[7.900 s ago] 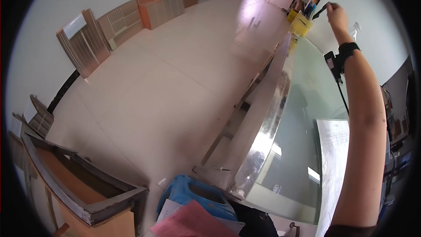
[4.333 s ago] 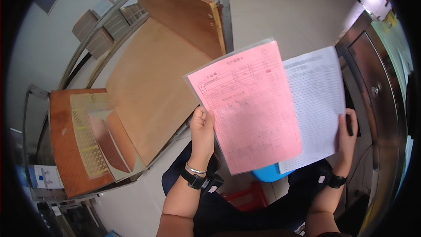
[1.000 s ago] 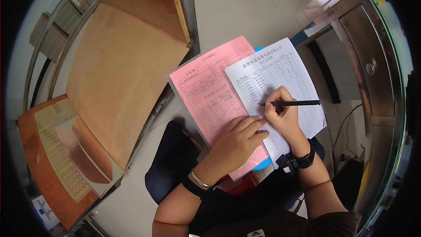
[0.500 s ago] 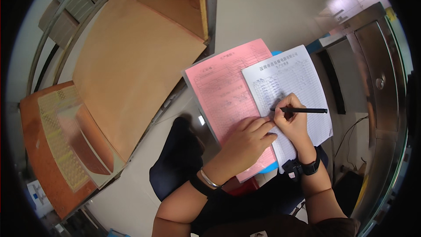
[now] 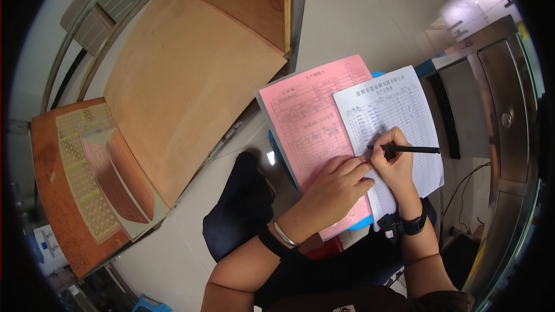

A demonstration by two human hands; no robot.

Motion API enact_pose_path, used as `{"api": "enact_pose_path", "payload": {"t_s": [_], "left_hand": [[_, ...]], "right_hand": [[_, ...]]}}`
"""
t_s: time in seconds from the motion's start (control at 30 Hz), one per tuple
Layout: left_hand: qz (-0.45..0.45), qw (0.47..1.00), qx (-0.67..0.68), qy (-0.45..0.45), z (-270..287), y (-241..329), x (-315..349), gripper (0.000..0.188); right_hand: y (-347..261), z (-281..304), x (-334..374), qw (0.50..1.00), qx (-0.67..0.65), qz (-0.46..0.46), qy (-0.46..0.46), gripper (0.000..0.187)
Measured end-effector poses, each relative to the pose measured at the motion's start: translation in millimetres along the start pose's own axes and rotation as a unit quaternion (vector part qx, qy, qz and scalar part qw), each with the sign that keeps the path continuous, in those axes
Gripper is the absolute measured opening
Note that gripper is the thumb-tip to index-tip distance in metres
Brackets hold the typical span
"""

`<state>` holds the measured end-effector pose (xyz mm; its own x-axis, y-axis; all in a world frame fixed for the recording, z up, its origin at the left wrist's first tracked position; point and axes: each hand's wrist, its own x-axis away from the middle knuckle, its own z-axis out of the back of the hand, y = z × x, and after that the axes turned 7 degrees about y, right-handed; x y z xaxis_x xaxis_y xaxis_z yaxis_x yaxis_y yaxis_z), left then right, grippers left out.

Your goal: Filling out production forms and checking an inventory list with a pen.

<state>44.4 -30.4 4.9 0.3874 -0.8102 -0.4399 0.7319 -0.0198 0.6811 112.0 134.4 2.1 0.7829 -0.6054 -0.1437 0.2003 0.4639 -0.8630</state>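
My right hand (image 5: 395, 163) is closed around a black pen (image 5: 413, 149), its tip down on a white form sheet (image 5: 422, 121) with a printed table and handwriting in its left columns. My left hand (image 5: 338, 190) lies flat with fingers stretched across a pink form sheet (image 5: 309, 156), the fingertips reaching the white sheet's left edge. The pink sheet looks glossy, as if in a clear sleeve, and is partly covered by the white one. Something blue (image 5: 361, 223) shows beneath both sheets.
At left, a large tan board (image 5: 191, 86) adjoins an upright wooden panel (image 5: 243, 0). Copper-coloured patterned panels (image 5: 107, 156) lie on an orange-brown board (image 5: 49, 162). A metal cabinet (image 5: 503, 92) stands at right, with dark cables (image 5: 459, 196) beside it. Tiled floor (image 5: 358, 17) lies beyond the papers.
The whole view has shifted slightly, so the sheets and both hands sit a little further right and lower. The pen stays in my right hand at about the same spot on the white sheet.
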Motion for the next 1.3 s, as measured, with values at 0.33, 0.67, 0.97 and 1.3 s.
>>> {"api": "enact_pose_path", "payload": {"t_s": [0.33, 0.67, 0.97, 1.3], "left_hand": [[0.002, 1.0, -0.002, -0.006, -0.5, 0.1, 0.9, 0.021], [0.001, 1.0, -0.001, -0.006, -2.1, -1.0, 0.9, 0.021], [0.001, 1.0, -0.005, -0.017, -2.6, -0.2, -0.2, 0.022], [0.005, 1.0, -0.013, -0.023, -0.8, 1.2, -0.1, 0.023]], "right_hand": [[5.2, 0.4, 1.2, 1.0, -0.028, -0.009, 0.0, 0.013], [3.5, 0.6, 0.0, 1.0, -0.027, -0.002, 0.003, 0.014], [4.1, 3.4, -1.1, 1.0, -0.008, -0.003, -0.003, 0.015], [4.8, 1.8, -0.4, 0.999, -0.021, -0.022, 0.01, 0.014]]}}
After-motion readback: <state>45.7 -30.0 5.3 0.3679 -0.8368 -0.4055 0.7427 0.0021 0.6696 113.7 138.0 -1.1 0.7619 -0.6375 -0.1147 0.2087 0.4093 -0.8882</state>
